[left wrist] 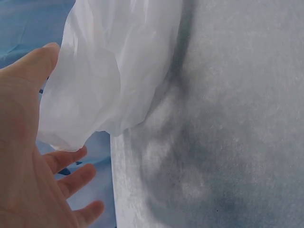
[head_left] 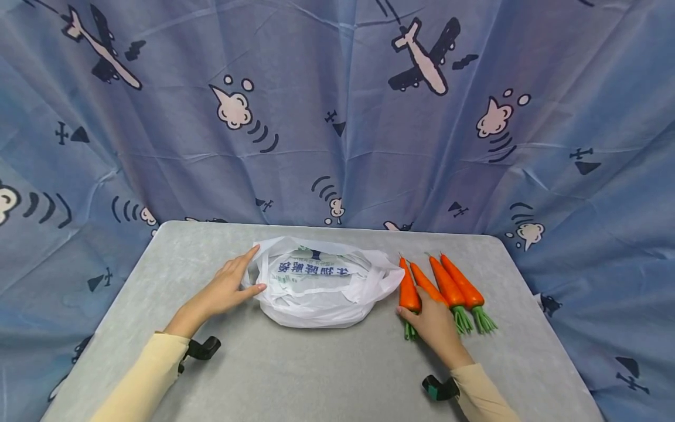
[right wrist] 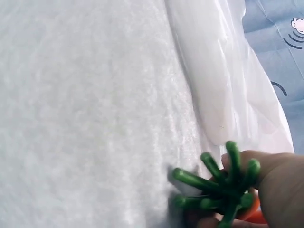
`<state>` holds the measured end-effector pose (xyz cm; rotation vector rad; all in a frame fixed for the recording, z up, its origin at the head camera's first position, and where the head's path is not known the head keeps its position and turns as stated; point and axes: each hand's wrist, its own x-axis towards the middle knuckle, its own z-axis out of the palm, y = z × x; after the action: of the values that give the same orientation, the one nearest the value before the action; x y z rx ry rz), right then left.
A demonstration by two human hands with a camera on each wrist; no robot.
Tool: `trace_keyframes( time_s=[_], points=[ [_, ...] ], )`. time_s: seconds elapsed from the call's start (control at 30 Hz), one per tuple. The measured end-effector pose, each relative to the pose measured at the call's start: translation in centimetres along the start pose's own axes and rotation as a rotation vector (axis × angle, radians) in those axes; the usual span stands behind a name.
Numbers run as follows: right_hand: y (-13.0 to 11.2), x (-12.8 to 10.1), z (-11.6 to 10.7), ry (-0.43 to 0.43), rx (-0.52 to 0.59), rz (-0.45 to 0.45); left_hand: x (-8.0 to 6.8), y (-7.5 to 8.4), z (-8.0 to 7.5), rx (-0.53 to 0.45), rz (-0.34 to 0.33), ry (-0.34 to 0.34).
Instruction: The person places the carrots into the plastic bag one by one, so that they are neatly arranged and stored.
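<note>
A grey tabletop with rounded corners carries a crumpled white plastic bag with blue print near its middle. Just beside the bag lie four orange toy carrots, green stems pointing toward the person.

The crumpled white plastic bag lies mid-worktop, the left hand touching its left side, four orange plastic carrots just right of it, the right hand on them.
</note>
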<state>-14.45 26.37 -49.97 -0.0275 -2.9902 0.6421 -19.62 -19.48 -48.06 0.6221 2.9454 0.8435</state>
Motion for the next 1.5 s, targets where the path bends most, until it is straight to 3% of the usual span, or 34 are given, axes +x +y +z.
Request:
trace_keyframes(
  time_s=[0.53,1.03,1.5],
  points=[
    [0.3,-0.1,1.2,0.033,0.102,0.079,0.0,0.1,0.0,0.002,-0.004,-0.004],
    [-0.3,0.9,1.0,0.075,-0.049,0.088,0.0,-0.2,0.0,-0.007,-0.010,-0.007],
    [-0.2,0.8,1.1,0.142,-0.027,0.026,0.1,-0.2,0.0,-0.013,-0.015,-0.014]
  ],
)
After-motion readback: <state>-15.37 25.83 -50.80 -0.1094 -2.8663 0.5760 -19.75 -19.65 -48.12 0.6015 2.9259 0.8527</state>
